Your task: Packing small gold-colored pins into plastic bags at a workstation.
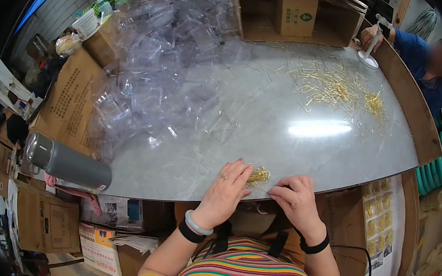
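Note:
At the near edge of the grey table [266, 116], my left hand [225, 186] rests with its fingers and thumb around one end of a small bunch of gold wire hooks [259, 177]. The looped ends stick out to the right of my fingers. Just to the right, my right hand [295, 198] is closed in a pinch with its fingertips close to the bunch. A thin wire seems to run from that pinch toward my left thumb; its far end is hidden.
Clear plastic boxes [170, 57] heap at the left. Loose gold wire hooks [334, 88] lie far right. A grey bottle [70, 162] lies at the left edge. Behind stands an open cardboard box [249, 20]. At far right, a person in blue [421, 56] holds a white stand [368, 59].

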Demonstrator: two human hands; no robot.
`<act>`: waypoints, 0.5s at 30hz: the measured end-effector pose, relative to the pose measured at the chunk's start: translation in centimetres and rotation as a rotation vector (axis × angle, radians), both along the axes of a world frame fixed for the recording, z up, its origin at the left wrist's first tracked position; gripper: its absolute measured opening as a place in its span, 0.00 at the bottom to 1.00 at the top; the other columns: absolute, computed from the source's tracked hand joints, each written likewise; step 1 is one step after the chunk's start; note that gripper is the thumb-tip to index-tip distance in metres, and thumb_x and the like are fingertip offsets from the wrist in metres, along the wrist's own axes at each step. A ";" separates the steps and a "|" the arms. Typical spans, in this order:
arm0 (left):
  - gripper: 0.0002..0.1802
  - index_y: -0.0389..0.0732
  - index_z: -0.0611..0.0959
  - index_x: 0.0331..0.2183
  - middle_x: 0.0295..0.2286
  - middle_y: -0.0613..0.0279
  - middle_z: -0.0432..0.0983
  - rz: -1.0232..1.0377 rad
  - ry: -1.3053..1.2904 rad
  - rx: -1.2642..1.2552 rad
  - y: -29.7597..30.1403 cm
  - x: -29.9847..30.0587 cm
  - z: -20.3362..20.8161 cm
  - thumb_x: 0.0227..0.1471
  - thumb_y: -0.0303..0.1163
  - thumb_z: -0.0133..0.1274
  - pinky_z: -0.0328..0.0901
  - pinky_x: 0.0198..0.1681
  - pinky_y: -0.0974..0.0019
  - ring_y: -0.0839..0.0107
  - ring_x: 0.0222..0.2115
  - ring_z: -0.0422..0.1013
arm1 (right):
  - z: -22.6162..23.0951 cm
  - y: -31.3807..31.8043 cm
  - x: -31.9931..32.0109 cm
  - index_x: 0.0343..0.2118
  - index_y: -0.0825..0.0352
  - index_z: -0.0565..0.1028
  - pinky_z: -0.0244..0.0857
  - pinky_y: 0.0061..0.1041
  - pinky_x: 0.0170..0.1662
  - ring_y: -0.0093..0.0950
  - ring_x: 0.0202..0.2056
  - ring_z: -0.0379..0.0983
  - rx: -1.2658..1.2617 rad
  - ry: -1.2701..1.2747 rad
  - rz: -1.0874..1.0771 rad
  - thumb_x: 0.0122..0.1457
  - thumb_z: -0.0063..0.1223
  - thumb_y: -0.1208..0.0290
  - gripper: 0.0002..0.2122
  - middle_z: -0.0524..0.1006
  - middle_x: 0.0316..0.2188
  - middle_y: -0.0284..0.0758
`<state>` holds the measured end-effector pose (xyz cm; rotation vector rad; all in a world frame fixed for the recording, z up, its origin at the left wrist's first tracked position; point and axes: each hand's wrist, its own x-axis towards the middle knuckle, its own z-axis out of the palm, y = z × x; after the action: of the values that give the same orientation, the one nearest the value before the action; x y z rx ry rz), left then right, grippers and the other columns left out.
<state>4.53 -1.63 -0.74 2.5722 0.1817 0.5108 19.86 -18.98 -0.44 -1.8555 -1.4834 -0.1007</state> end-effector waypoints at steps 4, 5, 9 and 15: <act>0.31 0.34 0.68 0.58 0.55 0.49 0.64 -0.016 -0.007 -0.004 0.2 0.0 -0.2 0.52 0.25 0.57 0.55 0.63 0.47 0.46 0.58 0.60 | -0.2 2.1 -0.6 0.34 0.61 0.80 0.62 0.31 0.43 0.32 0.36 0.69 -0.046 -0.030 0.030 0.48 0.62 0.75 0.09 0.76 0.32 0.29; 0.31 0.34 0.68 0.58 0.54 0.49 0.65 -0.011 -0.011 -0.009 0.2 0.0 -0.2 0.52 0.24 0.57 0.55 0.63 0.47 0.46 0.58 0.60 | -0.3 2.7 -0.9 0.35 0.61 0.80 0.62 0.30 0.43 0.32 0.36 0.69 -0.053 -0.042 0.024 0.48 0.62 0.75 0.10 0.76 0.32 0.29; 0.31 0.33 0.68 0.57 0.53 0.47 0.65 0.023 -0.020 0.010 0.0 0.0 -0.2 0.51 0.24 0.57 0.55 0.63 0.46 0.45 0.58 0.61 | -1.0 3.4 -3.6 0.40 0.67 0.76 0.63 0.36 0.51 0.40 0.41 0.72 0.250 0.391 -0.202 0.55 0.55 0.82 0.10 0.74 0.39 0.40; 0.32 0.30 0.67 0.57 0.53 0.42 0.64 0.053 -0.031 0.122 -0.6 0.5 -1.0 0.50 0.22 0.56 0.55 0.62 0.46 0.42 0.58 0.59 | -0.9 3.3 -6.0 0.64 0.75 0.51 0.49 0.43 0.67 0.56 0.66 0.48 0.038 0.311 -0.049 0.52 0.43 0.87 0.33 0.50 0.65 0.58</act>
<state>5.01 -2.27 -1.78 2.6822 0.2143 0.5977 13.85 -15.70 -1.33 -1.7841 -1.2137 0.1300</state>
